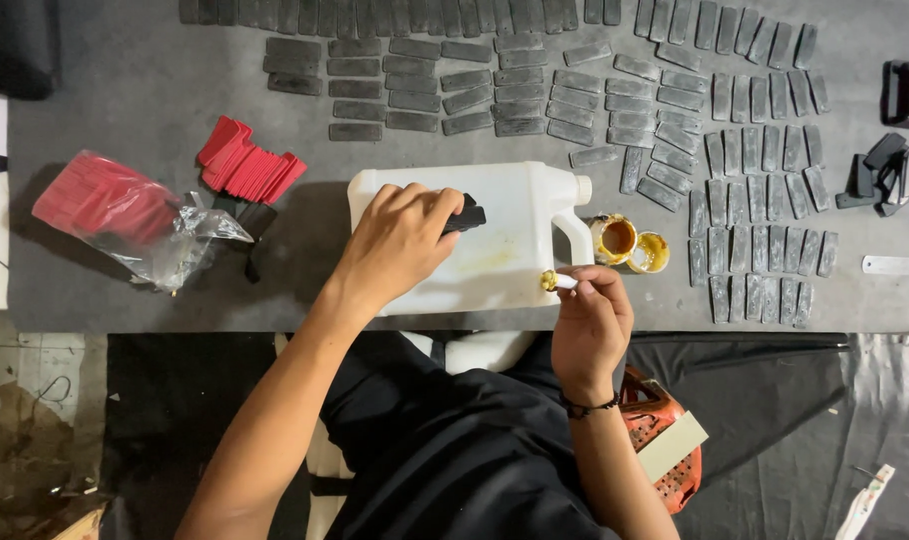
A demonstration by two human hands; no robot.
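Observation:
My left hand (400, 240) presses a small black piece (465, 216) down on a white plastic jerrycan (505, 240) that lies flat on the grey mat (145, 100). In my right hand (590, 320) is a small white-handled brush (558, 282), its tip wet with yellow glue, near the jerrycan's front right edge. An open tin of yellow glue (615, 238) and its lid (650, 252) stand just right of the jerrycan's handle.
Rows of several dark grey pieces (755, 200) cover the back and right of the mat. Red pieces (250, 165) and a plastic bag of red pieces (125, 215) lie at left. Black clips (885, 170) sit at far right. An orange perforated object (665, 440) is by my lap.

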